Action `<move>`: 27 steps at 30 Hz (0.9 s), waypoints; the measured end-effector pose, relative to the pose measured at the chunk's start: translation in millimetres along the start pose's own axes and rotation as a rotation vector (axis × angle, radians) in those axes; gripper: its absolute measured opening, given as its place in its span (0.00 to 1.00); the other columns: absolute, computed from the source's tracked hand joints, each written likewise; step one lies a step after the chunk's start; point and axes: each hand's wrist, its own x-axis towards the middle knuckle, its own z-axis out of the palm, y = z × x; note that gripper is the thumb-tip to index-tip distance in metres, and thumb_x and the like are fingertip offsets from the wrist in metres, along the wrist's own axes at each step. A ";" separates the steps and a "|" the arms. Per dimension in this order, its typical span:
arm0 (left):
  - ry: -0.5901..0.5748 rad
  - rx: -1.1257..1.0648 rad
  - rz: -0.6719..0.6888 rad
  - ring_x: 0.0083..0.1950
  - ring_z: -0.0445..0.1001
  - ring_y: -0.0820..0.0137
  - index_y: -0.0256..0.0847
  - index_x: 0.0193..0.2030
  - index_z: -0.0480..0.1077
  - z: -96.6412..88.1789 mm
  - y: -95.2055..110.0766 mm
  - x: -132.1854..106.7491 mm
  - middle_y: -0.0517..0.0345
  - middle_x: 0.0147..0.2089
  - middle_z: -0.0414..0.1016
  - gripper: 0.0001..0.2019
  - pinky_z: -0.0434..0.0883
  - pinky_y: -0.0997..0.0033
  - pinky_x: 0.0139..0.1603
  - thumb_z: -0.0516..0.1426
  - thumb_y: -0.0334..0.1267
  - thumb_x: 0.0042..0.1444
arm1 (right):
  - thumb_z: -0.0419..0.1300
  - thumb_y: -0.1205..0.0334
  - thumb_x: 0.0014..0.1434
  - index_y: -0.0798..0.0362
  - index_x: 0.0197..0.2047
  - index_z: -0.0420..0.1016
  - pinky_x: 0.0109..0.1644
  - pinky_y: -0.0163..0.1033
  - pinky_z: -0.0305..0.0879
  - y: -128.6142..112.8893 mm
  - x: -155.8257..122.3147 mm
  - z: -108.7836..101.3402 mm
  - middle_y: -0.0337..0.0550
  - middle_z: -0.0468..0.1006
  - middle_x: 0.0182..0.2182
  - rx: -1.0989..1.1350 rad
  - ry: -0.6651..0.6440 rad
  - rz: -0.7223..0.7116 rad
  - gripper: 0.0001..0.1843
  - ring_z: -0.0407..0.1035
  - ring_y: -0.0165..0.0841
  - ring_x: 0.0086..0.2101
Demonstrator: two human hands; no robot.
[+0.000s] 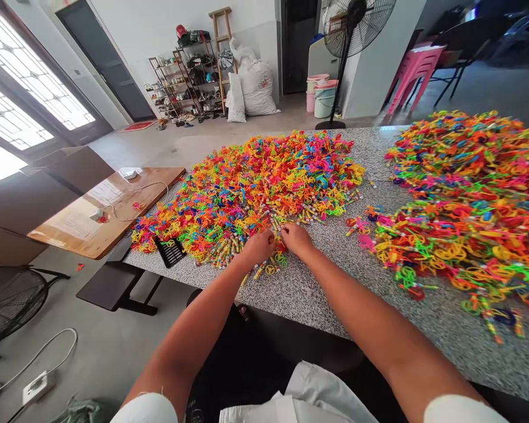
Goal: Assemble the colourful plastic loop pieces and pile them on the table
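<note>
My left hand (260,245) and my right hand (296,238) are close together at the near edge of a big heap of small bright plastic pieces (255,182). Both have curled, pinching fingers; whatever is between them is too small and hidden to name. Under and between the hands lie yellow patterned sticks (260,271) and a green ring-shaped piece (281,259). Left of my left hand is a cluster of similar yellow sticks (224,251). The granite tabletop (308,288) carries all of this.
A second colourful heap (476,235) covers the table's right side. A black slotted tray (170,252) sits at the left edge, near a wooden table (110,205). Beyond are a standing fan (356,35), white sacks (255,88) and pink stools (417,73). A power strip (37,388) lies on the floor.
</note>
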 end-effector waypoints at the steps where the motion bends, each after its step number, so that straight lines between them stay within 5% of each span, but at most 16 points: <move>1: 0.001 -0.012 0.015 0.46 0.75 0.59 0.43 0.38 0.73 -0.7 -1.2 -3.3 0.52 0.39 0.76 0.09 0.68 0.65 0.52 0.66 0.34 0.50 | 0.55 0.61 0.68 0.51 0.45 0.82 0.54 0.40 0.65 -6.0 8.3 2.2 0.51 0.83 0.48 -0.034 0.001 0.007 0.13 0.75 0.42 0.51; 5: 0.021 -0.090 0.014 0.52 0.74 0.55 0.43 0.39 0.74 2.3 -5.8 -13.5 0.47 0.47 0.76 0.13 0.67 0.64 0.58 0.67 0.31 0.46 | 0.57 0.57 0.68 0.57 0.54 0.78 0.55 0.45 0.65 -24.4 30.3 11.5 0.62 0.80 0.51 -0.157 -0.003 0.041 0.17 0.73 0.49 0.54; 9: 0.091 -0.154 0.000 0.49 0.75 0.56 0.43 0.45 0.74 4.2 -11.6 -17.3 0.49 0.42 0.76 0.17 0.68 0.63 0.56 0.66 0.29 0.47 | 0.59 0.61 0.67 0.58 0.57 0.76 0.55 0.46 0.65 -28.9 35.6 15.0 0.64 0.79 0.53 -0.214 -0.039 0.039 0.18 0.74 0.49 0.53; 12: 0.117 -0.130 -0.008 0.45 0.75 0.59 0.43 0.50 0.75 -1.6 -15.0 -19.5 0.52 0.39 0.76 0.18 0.68 0.63 0.53 0.64 0.31 0.50 | 0.60 0.63 0.65 0.57 0.53 0.79 0.54 0.45 0.65 -20.7 33.3 7.6 0.63 0.80 0.51 -0.214 -0.062 0.053 0.15 0.74 0.49 0.53; 18: 0.192 -0.306 -0.147 0.34 0.70 0.68 0.41 0.38 0.74 -12.9 -9.1 -31.9 0.59 0.31 0.72 0.08 0.68 0.68 0.41 0.65 0.36 0.50 | 0.66 0.69 0.53 0.55 0.37 0.81 0.53 0.47 0.67 1.4 15.6 -15.7 0.59 0.83 0.44 -0.096 -0.061 0.082 0.06 0.75 0.52 0.52; 23: 0.109 -0.937 -0.257 0.32 0.68 0.74 0.40 0.35 0.72 -4.8 6.0 -53.0 0.60 0.33 0.70 0.15 0.71 0.73 0.33 0.67 0.48 0.50 | 0.60 0.61 0.60 0.52 0.38 0.75 0.38 0.41 0.72 10.3 -26.4 -23.1 0.48 0.82 0.34 0.169 -0.026 0.069 0.05 0.78 0.40 0.36; 27: 0.068 -1.192 -0.309 0.31 0.70 0.76 0.40 0.35 0.71 8.2 22.0 -65.1 0.61 0.33 0.71 0.19 0.71 0.76 0.30 0.71 0.48 0.44 | 0.62 0.50 0.58 0.50 0.41 0.71 0.26 0.35 0.67 15.6 -76.7 -18.5 0.40 0.81 0.32 0.858 -0.071 0.064 0.13 0.71 0.30 0.24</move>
